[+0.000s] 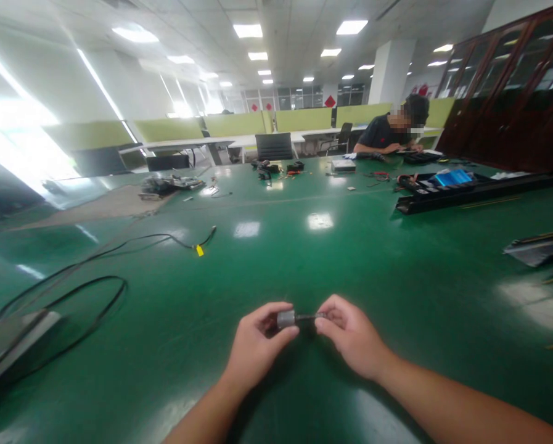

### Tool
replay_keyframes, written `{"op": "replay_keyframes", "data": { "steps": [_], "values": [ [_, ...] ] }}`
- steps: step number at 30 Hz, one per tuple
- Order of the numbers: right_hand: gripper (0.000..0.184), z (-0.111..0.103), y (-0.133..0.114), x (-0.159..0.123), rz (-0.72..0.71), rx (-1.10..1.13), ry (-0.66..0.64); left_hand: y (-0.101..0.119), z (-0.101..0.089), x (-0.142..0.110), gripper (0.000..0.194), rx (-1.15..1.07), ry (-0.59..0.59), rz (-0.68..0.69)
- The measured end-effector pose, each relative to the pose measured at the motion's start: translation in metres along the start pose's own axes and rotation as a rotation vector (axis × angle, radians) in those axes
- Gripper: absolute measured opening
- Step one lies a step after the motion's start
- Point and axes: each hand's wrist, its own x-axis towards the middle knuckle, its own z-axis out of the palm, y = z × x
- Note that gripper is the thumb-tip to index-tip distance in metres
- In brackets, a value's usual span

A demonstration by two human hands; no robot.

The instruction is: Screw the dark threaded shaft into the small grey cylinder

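Observation:
Both my hands meet low in the middle of the view, just above the green table (304,259). My left hand (258,345) pinches a small grey cylindrical part (286,319) between thumb and fingers. My right hand (350,336) is closed on the thin dark end (309,317) that sticks out of that part to the right. The piece is held level between the two hands. What the piece is I cannot make out.
A black cable (95,290) with a yellow tag (200,250) loops at the left beside a flat grey device (12,339). A long black tray (470,188) and metal parts (535,246) lie at the right. A person (391,132) sits working at the far side.

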Motion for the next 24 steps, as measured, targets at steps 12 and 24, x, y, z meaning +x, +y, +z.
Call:
{"op": "replay_keyframes", "data": {
  "steps": [12,24],
  "values": [
    [0.021,-0.003,0.002,0.004,0.033,0.146,0.025,0.004,-0.011,0.0,0.042,0.078,0.114,0.007],
    [0.04,-0.002,-0.002,0.009,0.002,0.237,0.016,0.023,-0.086,-0.028,0.063,-0.1,0.438,-0.215]
  ]
}}
